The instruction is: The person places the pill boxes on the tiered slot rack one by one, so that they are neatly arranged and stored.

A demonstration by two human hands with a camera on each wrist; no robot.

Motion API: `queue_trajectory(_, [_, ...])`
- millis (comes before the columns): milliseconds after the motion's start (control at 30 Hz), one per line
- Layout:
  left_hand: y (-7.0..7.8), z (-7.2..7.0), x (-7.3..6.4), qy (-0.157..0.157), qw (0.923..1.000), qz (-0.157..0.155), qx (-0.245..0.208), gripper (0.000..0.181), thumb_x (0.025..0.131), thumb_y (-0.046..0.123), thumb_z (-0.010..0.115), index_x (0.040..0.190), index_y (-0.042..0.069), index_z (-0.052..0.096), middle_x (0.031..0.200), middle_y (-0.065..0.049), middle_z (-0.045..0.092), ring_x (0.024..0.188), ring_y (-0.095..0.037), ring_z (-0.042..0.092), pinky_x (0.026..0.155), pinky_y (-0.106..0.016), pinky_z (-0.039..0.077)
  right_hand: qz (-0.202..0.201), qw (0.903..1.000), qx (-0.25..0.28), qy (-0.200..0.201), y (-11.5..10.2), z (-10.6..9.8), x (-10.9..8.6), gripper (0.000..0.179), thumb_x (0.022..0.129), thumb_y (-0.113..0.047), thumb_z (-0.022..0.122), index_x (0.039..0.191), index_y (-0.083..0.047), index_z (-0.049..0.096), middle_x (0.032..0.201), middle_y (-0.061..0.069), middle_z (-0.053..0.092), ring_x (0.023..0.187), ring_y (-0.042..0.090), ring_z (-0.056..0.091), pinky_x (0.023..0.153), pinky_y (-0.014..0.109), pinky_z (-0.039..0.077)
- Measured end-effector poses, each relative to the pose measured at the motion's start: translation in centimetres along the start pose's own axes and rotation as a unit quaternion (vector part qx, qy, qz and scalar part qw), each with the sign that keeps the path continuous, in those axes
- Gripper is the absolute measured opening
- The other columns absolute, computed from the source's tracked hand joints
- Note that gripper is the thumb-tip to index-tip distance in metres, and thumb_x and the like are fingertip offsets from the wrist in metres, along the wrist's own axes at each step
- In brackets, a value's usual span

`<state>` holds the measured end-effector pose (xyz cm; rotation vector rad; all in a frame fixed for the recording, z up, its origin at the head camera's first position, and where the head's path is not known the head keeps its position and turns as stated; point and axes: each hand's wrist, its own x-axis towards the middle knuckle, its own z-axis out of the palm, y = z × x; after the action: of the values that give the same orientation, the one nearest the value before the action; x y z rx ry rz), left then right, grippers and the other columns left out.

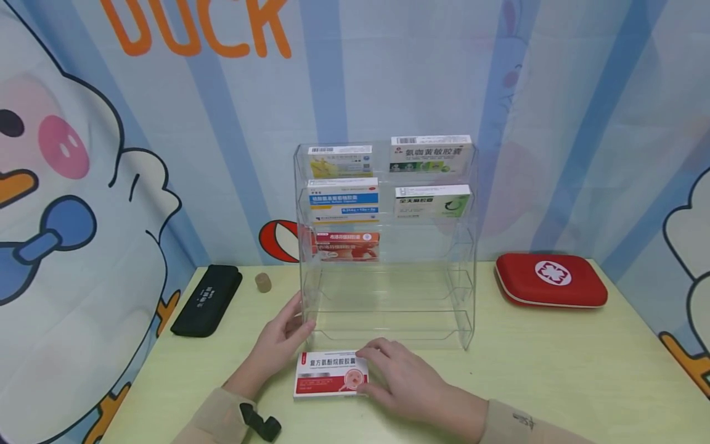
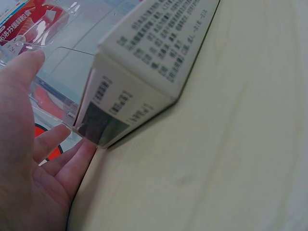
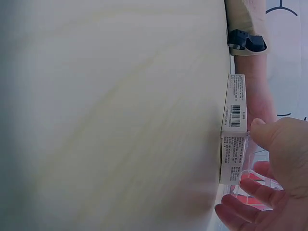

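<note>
A white and red medicine box [image 1: 327, 382] lies on the table before a clear tiered display rack [image 1: 383, 317]. My right hand [image 1: 407, 382] holds the box at its right end, index finger on the far corner and thumb on the near one. The right wrist view shows that thumb at the box's [image 3: 234, 120] printed corner. My left hand [image 1: 280, 339] grips the rack's lower left side, thumb in front and fingers along the outside. From the left wrist, the box [image 2: 144, 57] stands close beside the left hand's fingers.
Up the rack, several medicine boxes stand, among them a red one [image 1: 355, 248], a blue-striped one [image 1: 344, 200] and a green-marked one [image 1: 432, 201]. A black case [image 1: 208, 301] and a small brown cylinder [image 1: 263, 283] lie left; a red zipped case [image 1: 551, 280] lies right.
</note>
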<state>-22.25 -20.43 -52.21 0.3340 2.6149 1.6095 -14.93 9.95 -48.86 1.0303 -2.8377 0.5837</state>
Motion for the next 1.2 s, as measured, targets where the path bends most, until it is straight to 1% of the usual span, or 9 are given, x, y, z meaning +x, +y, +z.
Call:
queue_trajectory(200, [-0.15,-0.06,0.02,-0.002,1.0,0.004,-0.002,0.077,0.11,0.038,0.069,0.174,0.046,0.026,0.175,-0.006,0.046,0.156,-0.037,0.055,0.123,-0.05,0.052,0.003,1.0,-0.005,-0.008,-0.04,0.12,0.14,0.053,0.102,-0.041,0.078,0.147,-0.016,0.065,0.144,0.001,0.067,0.128,0.019,0.068,0.113,0.041,0.061])
queue_trajectory(433, [-0.26,-0.02,0.0,-0.001,1.0,0.006,-0.003,0.078,0.109,0.044,0.069,0.173,0.047,0.026,0.175,-0.006,0.047,0.155,-0.037,0.056,0.122,-0.049,0.053,0.01,0.9996,-0.009,-0.024,-0.24,-0.14,0.03,0.057,0.103,-0.043,0.076,0.151,-0.015,0.063,0.152,0.006,0.066,0.138,0.026,0.066,0.118,0.047,0.058])
queue_trajectory(600, [-0.29,-0.01,-0.01,0.001,1.0,0.006,-0.001,0.078,0.109,0.044,0.07,0.174,0.046,0.026,0.175,-0.006,0.047,0.155,-0.037,0.056,0.122,-0.049,0.054,0.008,0.9996,-0.001,-0.026,-0.19,-0.22,0.0,0.058,0.102,-0.043,0.077,0.15,-0.015,0.063,0.149,0.004,0.066,0.136,0.025,0.067,0.117,0.046,0.059])
queue_trajectory(767, [-0.2,-0.02,-0.06,0.001,1.0,0.003,-0.001,0.079,0.109,0.042,0.07,0.174,0.045,0.026,0.175,-0.006,0.047,0.155,-0.036,0.056,0.122,-0.047,0.054,0.019,0.9991,0.033,-0.022,-0.12,-0.28,-0.01,0.063,0.096,-0.045,0.084,0.148,-0.015,0.064,0.143,-0.001,0.065,0.126,0.019,0.068,0.112,0.042,0.061])
queue_trajectory(933, [-0.12,-0.06,-0.06,0.0,1.0,0.004,-0.001,0.078,0.11,0.042,0.068,0.174,0.045,0.025,0.175,-0.007,0.047,0.154,-0.037,0.057,0.122,-0.049,0.053,0.032,0.9961,0.082,-0.003,-0.2,-0.54,0.03,0.066,0.089,-0.039,0.093,0.145,-0.015,0.066,0.134,-0.005,0.062,0.111,0.012,0.068,0.101,0.036,0.065])
queue_trajectory(1067, [0.02,-0.1,-0.11,-0.003,1.0,0.001,-0.006,0.077,0.11,0.042,0.068,0.174,0.045,0.025,0.176,-0.007,0.046,0.155,-0.037,0.055,0.124,-0.05,0.052,0.039,0.9913,0.125,0.017,-0.09,-0.53,0.02,0.057,0.091,-0.033,0.092,0.14,-0.015,0.07,0.126,-0.007,0.063,0.105,0.007,0.068,0.095,0.029,0.065])
queue_trajectory(1200, [0.08,-0.12,-0.18,-0.003,1.0,0.001,-0.006,0.077,0.11,0.042,0.068,0.174,0.044,0.025,0.176,-0.007,0.046,0.155,-0.037,0.055,0.124,-0.05,0.052,0.024,0.9871,0.153,0.043,0.07,-0.43,-0.06,0.043,0.094,-0.029,0.089,0.132,-0.015,0.074,0.12,-0.007,0.064,0.103,0.003,0.07,0.093,0.023,0.065])
